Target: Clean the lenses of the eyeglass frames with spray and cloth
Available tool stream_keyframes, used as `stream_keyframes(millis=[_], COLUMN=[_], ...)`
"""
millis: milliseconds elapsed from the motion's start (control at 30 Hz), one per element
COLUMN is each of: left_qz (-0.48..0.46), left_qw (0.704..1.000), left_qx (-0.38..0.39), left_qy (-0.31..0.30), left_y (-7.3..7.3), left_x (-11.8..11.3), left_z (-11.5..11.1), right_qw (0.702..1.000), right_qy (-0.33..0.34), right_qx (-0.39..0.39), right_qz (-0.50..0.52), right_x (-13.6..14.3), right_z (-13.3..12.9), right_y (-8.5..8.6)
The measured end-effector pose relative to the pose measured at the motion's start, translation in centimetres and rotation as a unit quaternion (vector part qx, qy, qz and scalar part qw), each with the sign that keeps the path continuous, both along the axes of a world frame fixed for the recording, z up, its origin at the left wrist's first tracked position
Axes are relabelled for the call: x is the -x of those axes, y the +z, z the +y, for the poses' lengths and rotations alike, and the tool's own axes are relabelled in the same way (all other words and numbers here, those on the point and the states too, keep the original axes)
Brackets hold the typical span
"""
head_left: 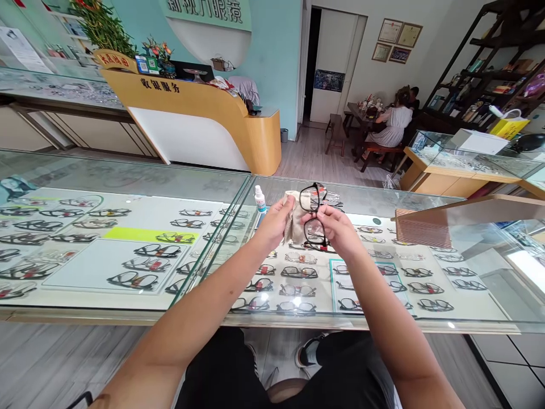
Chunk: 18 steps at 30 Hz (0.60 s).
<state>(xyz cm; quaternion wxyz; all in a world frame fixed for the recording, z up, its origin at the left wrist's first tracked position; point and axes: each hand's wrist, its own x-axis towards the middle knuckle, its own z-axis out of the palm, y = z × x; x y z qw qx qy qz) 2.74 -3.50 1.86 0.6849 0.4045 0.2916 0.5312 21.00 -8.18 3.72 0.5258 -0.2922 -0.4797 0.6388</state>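
Above the glass counter, my right hand [338, 227] pinches a pair of black-framed eyeglasses [314, 230] near the bridge, the frame turned upright so one lens sits above the other. My left hand [275, 222] is closed on a beige cloth [297, 218], held just left of the eyeglasses. Cloth and frame overlap in view; whether they touch, I cannot tell. A small white spray bottle [259, 200] stands on the counter beyond my left hand. Beneath the glass lie rows of eyeglasses [299, 272].
The glass counter [204, 176] spans the view. A tilted wooden-edged mirror or board [468, 213] stands at the right. Behind are a cashier desk [191, 119], another display case [464, 170] and people seated at a table [394, 122].
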Motion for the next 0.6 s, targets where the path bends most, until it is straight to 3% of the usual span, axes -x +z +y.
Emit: stream_keyframes(millis=[133,267,600], left_qz=[0.017,0.044,0.097], left_qw=[1.000,0.998,0.989], left_qx=[-0.002,-0.002,-0.002], left_qy=[-0.014,-0.039,-0.110], left_y=[-0.2,-0.1,0.5], left_x=[-0.2,-0.2,-0.4], left_z=[0.0,-0.5,-1.8], right_qw=[0.996,0.989,0.987], right_qy=[-0.089,-0.140,-0.159], right_qx=[-0.018,-0.032,-0.028], right_qz=[0.025,0.035,0.020], right_x=[-0.3,-0.3,-0.4], right_z=[0.0,0.4,0.8], right_y=[0.7,0.4,-0.1])
